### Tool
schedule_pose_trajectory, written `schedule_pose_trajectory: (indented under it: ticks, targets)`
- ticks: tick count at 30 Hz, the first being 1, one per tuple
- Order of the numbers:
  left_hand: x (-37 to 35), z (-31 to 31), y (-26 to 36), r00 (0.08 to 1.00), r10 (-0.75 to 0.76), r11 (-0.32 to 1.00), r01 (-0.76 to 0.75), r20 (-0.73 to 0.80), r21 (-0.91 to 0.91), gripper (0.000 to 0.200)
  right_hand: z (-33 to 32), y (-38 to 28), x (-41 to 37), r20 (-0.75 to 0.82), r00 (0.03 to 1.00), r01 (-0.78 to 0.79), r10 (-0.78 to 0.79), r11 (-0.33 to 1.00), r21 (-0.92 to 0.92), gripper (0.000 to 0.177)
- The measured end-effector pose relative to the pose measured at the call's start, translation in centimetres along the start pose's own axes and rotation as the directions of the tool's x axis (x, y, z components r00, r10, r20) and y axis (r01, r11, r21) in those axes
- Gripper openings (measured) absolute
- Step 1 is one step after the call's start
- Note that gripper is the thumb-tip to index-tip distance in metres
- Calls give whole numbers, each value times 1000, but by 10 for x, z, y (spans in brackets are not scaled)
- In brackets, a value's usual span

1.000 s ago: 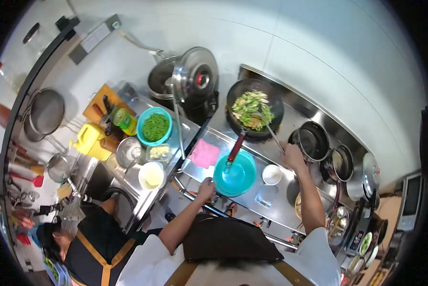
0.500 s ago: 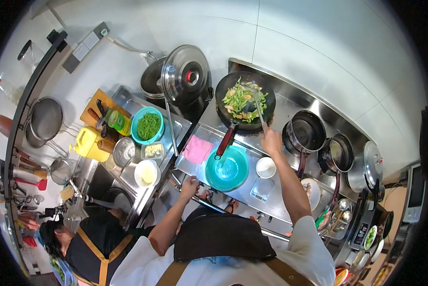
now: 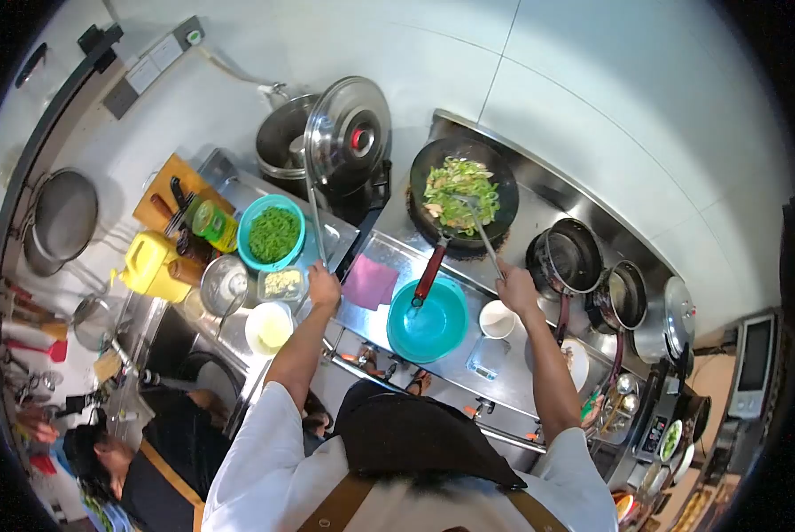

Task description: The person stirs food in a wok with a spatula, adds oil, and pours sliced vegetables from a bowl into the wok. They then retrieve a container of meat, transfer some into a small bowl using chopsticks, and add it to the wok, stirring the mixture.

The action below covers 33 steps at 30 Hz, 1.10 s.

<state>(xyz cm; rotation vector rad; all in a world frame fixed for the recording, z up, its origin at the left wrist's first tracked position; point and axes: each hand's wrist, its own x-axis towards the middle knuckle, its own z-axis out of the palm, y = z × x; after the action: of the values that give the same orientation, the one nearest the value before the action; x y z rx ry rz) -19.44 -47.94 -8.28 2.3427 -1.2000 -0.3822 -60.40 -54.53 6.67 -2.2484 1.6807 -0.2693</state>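
Observation:
My right hand (image 3: 515,289) is closed round the handle of a metal spatula (image 3: 484,232), whose head is among green pepper strips and pale pieces (image 3: 459,191) in the dark wok (image 3: 506,173). The wok's red-brown handle (image 3: 429,273) points toward me over a turquoise bowl (image 3: 428,321). My left hand (image 3: 324,285) is at the lower end of a long metal ladle handle (image 3: 316,222), its fingers curled round it. This handle runs up to the tall pot (image 3: 278,133), beside the big steel lid (image 3: 359,102). A pink cloth (image 3: 370,282) lies near my left hand.
A bowl of chopped greens (image 3: 274,235), a tub of garlic (image 3: 282,285) and a white bowl (image 3: 271,328) stand left. Two dark saucepans (image 3: 570,257) and a white cup (image 3: 497,319) are right. Another person (image 3: 171,452) works at the sink on the left.
My left hand has moved up and left from the counter's front edge to the ladle handle. My right hand still works the spatula, and the food in the wok has shifted.

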Motion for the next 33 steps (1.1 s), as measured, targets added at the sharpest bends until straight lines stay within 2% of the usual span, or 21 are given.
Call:
schedule_pose_trajectory:
  ticks: [1,3,5,7,8,9,11,13,15,16,18,19,20,21,23,24,27,29,30,31,33]
  targets:
    - [7,1,1,1000,12,1000,-12,7,-14,42,-6,-7,0,-10,1000,-11,11,1000,-13,46]
    - [15,3,-1,997,-72,994,69,38,84,49,-15,-22,-6,-53,997,-55,55,998,7,45]
    - [20,7,1,994,-86,995,83,62,60,52,-16,-31,-3,-76,994,-88,84,995,-44,46]
    - [22,10,5,988,-138,989,140,65,-41,53,1,-29,8,3,989,-146,148,976,-163,46]
    - [25,15,9,987,-154,970,145,-34,-193,49,6,-29,9,-24,992,-127,125,986,-108,46]
    - [37,16,10,988,-150,970,140,-38,-199,49,6,-26,7,-32,992,-126,123,986,-110,46]
    - [68,11,11,997,-79,928,67,-18,-365,41,0,-33,-2,-52,981,-177,186,974,141,52]
    - [125,17,14,969,-244,804,225,40,-550,30,19,-20,-10,-280,958,-10,60,984,178,53]
    - [175,-11,31,940,-311,788,337,140,-514,27,13,-30,-17,-208,963,-109,174,950,294,49]
    - [198,-21,33,934,-302,731,354,189,-584,26,8,-41,-19,-208,964,-97,163,950,296,49]
    - [232,-37,40,916,-316,587,394,248,-707,15,-2,-59,-27,32,918,-360,394,799,482,48]
    - [241,-46,45,902,-344,503,411,260,-761,15,0,-61,-30,24,917,-359,397,800,481,48]
    - [239,-72,59,877,-362,486,467,316,-739,15,3,-62,-33,14,919,-347,394,793,501,48]
    - [286,-21,25,883,-278,330,456,377,-826,13,5,-61,-36,4,920,-336,391,785,520,48]
    - [261,-81,45,882,-208,267,466,422,-844,15,10,-59,-41,19,908,-362,418,761,538,49]
    - [264,-82,40,882,-178,178,465,436,-868,12,9,-59,-42,34,897,-383,441,737,557,49]
    - [222,-116,42,928,-159,261,368,336,-892,13,5,-63,-46,58,877,-423,477,708,566,48]
    - [194,-134,34,948,-166,261,308,272,-915,9,5,-62,-49,42,884,-387,466,678,625,48]
    - [176,-149,31,956,-123,233,289,266,-929,7,5,-62,-48,73,878,-383,473,603,699,50]
    - [157,-166,31,962,-80,202,270,259,-941,6,6,-61,-46,71,876,-382,477,597,705,50]
    - [123,-200,39,965,-54,193,262,256,-946,6,8,-59,-41,128,885,-327,448,401,856,41]
